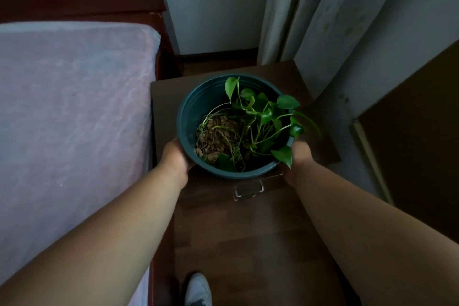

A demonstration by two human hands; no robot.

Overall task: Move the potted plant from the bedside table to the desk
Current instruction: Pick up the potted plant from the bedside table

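Both forearms reach forward; left hand and right hand clamp opposite sides of the potted plant on the worktop.

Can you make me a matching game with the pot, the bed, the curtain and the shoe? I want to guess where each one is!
Things:
1. green pot
2. bed
3. curtain
4. shoe

Places:
A. at the bottom, on the floor
B. far left
C. between left hand and right hand
D. hanging at upper right

Pairs: 1-C, 2-B, 3-D, 4-A
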